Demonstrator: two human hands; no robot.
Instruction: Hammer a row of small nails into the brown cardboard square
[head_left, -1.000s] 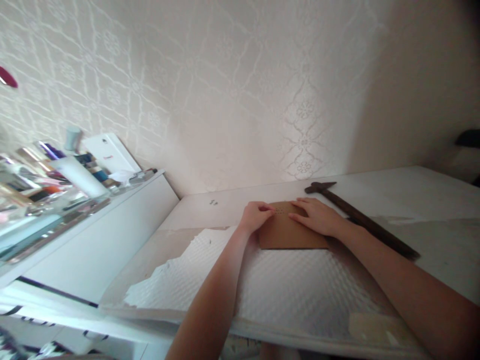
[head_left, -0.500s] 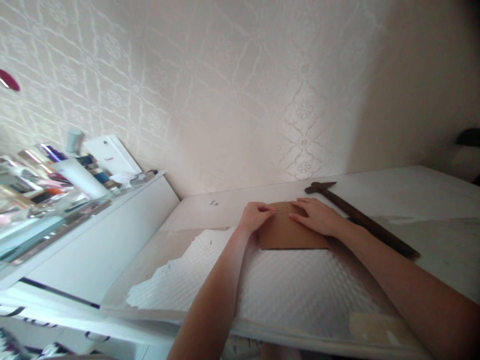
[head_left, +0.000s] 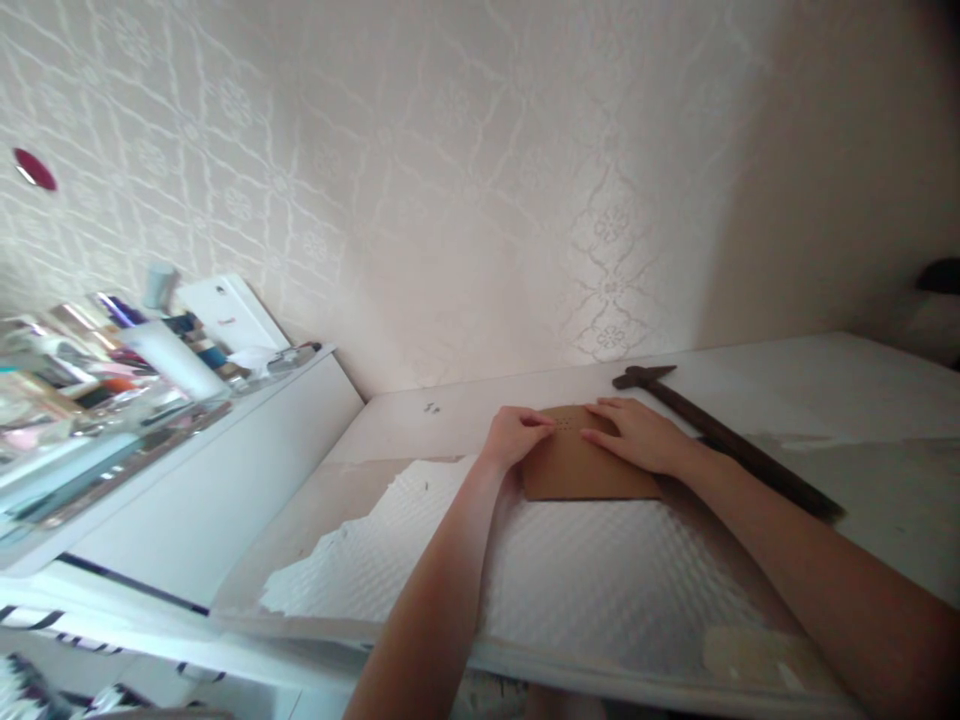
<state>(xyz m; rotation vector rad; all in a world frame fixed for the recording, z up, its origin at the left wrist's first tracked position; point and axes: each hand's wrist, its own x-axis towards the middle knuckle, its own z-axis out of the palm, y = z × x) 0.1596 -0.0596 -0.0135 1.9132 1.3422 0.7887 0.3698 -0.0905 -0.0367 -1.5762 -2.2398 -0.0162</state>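
Two hands rest on one brown board [head_left: 581,470], which lies on the white textured sheet [head_left: 600,580] mid-table. My right hand [head_left: 634,435] lies open and flat on its far right part. My left hand [head_left: 514,437] is curled at the far left corner, and I cannot tell whether it pinches anything. I judge even downward pressure would stop the board sliding. One hammer [head_left: 720,435] lies just right, two small dark bits [head_left: 429,407] far left; the board's dots are too small to count.
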